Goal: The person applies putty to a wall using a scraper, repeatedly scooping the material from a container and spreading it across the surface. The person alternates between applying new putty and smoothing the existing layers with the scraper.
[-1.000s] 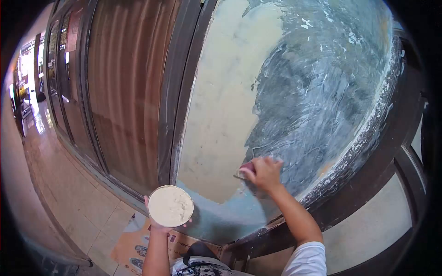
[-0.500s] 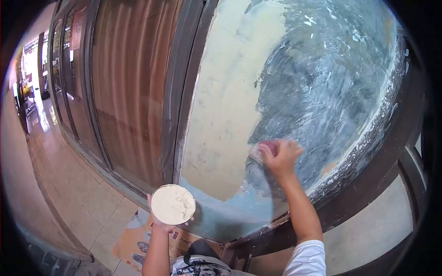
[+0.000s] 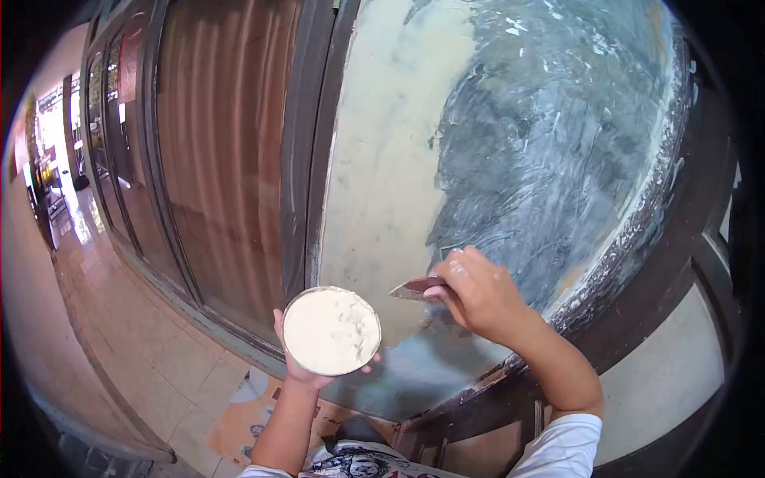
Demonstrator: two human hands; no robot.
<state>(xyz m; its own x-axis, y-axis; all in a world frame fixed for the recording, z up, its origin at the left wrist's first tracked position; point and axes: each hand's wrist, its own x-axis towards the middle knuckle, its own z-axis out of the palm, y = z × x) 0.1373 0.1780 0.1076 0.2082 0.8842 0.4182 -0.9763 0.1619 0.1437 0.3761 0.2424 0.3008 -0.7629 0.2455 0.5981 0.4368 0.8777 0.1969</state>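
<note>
In my right hand (image 3: pixel 482 296) is a putty knife (image 3: pixel 416 287), gripped by its handle with the blade pointing left. It is apart from the container and in front of the wall. My left hand (image 3: pixel 301 368) supports a round container of cream-coloured putty (image 3: pixel 323 331) from below, its fingers around the side. The putty is smooth on the left and rough on the right. Behind both hands stands a wall panel, with a smooth cream coat (image 3: pixel 382 167) on its left part and a grey, streaked surface (image 3: pixel 534 167) on its right.
A dark frame (image 3: pixel 307 151) and a glazed panel with a brown curtain (image 3: pixel 227 151) border the wall on the left. Dark wooden panelling (image 3: pixel 637 342) runs along the lower right. A printed cardboard sheet (image 3: pixel 239 422) lies on the tiled floor (image 3: pixel 163 350).
My right hand has come off the wall surface, and the putty knife now points left towards the container. My left hand has moved the container up and to the right.
</note>
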